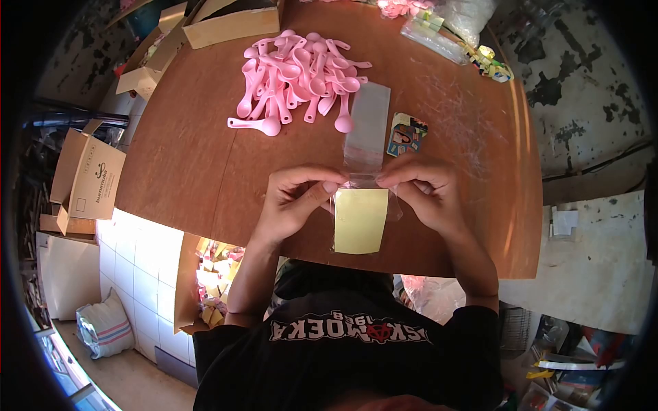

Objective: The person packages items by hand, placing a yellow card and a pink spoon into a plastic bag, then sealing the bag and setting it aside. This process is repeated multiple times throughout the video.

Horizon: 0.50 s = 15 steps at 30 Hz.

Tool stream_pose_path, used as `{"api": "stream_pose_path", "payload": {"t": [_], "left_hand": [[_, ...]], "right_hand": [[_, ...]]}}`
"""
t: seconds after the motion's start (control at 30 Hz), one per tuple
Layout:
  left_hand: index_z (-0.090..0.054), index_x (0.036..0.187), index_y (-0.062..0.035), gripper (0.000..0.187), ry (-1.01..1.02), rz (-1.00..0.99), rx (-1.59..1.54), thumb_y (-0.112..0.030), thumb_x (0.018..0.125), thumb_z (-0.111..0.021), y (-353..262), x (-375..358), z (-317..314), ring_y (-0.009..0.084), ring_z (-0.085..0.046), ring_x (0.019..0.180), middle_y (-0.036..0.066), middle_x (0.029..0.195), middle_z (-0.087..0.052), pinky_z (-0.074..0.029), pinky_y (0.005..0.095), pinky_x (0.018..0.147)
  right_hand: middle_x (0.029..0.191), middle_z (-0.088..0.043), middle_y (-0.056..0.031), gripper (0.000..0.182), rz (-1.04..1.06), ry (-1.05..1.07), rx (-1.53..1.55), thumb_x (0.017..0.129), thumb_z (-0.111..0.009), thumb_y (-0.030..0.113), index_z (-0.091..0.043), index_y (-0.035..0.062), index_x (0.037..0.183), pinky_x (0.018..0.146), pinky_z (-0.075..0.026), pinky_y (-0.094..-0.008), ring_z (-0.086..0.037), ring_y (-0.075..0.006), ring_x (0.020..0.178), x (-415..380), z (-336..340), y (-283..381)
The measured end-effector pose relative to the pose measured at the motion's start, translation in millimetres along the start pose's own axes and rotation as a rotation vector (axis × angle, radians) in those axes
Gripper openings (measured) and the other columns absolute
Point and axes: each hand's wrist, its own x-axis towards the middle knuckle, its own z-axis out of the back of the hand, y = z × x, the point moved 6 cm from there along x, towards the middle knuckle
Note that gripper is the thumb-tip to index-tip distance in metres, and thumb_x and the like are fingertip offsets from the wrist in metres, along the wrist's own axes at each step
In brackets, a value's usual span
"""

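Head view, looking down on a round brown wooden table point(205, 164). Centre frame: left hand point(291, 202) and right hand point(421, 192), fingers pinched together on the top edge of a clear plastic sleeve point(363, 205) with a flat yellow rectangular card point(360, 220) inside, hanging just over the table's near edge. Just above the hands, a stack of glossy transparent bags point(368, 123), long and narrow, flat on the wood. Upper centre: heap of smooth pink plastic spoons point(298, 79), round bowls and thin handles tangled together. Right of the bags, a small printed colourful card point(407, 133). Upper right: crinkled clear packets point(439, 38) near the rim. Upper left: open cardboard boxes point(226, 24) at the table's far side. Lower left: white tiled floor point(137, 260) and a striped sack point(103, 327).
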Motion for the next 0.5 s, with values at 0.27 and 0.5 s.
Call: {"api": "stream_pose_path", "payload": {"t": [0.27, 0.5], "left_hand": [[-0.067, 0.105, 0.0027, 0.014, 0.067, 0.024, -0.281, -0.001, 0.092, -0.063, 6.1, -1.1, 1.6, 0.0182, -0.068, 0.089, 0.015, 0.108, -0.068, -0.058, 0.0291, 0.073], [-0.063, 0.109, 0.0012, 0.034, 0.026, 0.061, 0.072, 0.009, 0.078, -0.076, -3.7, -9.7, 4.5, 0.0125, -0.066, 0.092, 0.010, 0.106, -0.067, -0.055, 0.0248, 0.077]], "right_hand": [[0.103, -0.064, -0.0110, 0.017, 0.019, 0.077, 0.022, 0.086, -0.060, -0.010, -0.068, -0.0059, 0.100, 0.072, -0.050, -0.0234, -0.064, -0.0131, 0.086, -0.9, 1.9, 3.3], [0.103, -0.063, -0.0107, 0.030, 0.040, 0.033, -0.165, 0.080, -0.076, 0.000, -0.066, -0.0019, 0.108, 0.076, -0.056, -0.0265, -0.068, -0.0139, 0.086, -3.3, -9.7, 5.3]]}}
